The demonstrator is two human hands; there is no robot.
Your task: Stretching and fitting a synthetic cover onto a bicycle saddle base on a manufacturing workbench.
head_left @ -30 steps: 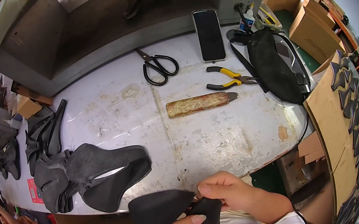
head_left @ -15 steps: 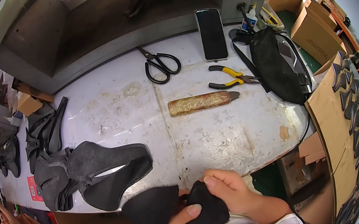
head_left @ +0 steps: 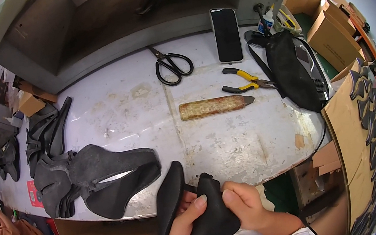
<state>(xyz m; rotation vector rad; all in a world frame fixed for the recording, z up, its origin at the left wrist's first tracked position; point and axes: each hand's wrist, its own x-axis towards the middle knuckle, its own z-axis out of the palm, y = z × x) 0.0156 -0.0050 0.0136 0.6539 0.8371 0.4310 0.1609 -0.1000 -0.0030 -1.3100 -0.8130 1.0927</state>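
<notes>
Where the desk (head_left: pixel 232 145) curves to its near edge, both hands meet just below it, closed on one black shoe upper (head_left: pixel 200 220).

Head view, near edge:
- Left hand (head_left: pixel 185 222): thumb laid over the upper's middle, fingers hidden beneath it; clamped on the piece.
- Right hand (head_left: pixel 247 202): thumb pressed on the upper's right flank, touching the left thumb tip; fingers curled behind, gripping.
- Upper: held off the desk, overhanging the near edge; a narrow strap rises from it to the left, its tip just beside the pile.

Desk, left part:
- Pile of dark uppers (head_left: pixel 94 180): lies flat, reaching to the near edge.
- Black strips (head_left: pixel 46 133): at the left edge, just behind the pile.
- Red card (head_left: pixel 33 194): partly under the pile, at the left edge.

Desk, middle and back:
- Wooden handle (head_left: pixel 216 106): lies crosswise, alone in the middle.
- Pliers (head_left: pixel 244 80): yellow grips, just behind the handle.
- Scissors (head_left: pixel 172 65): black, closed, near the back edge.
- Phone (head_left: pixel 227 34): dark screen up, against the back edge.

Desk, right edge:
- Black bag (head_left: pixel 292 70): its strap runs back toward the phone.
- Cardboard sheet (head_left: pixel 356 139): stands off the right edge, set with dark cut pieces.

Open room: bare stained surface between pile and handle, and from the handle forward to the near edge.
</notes>
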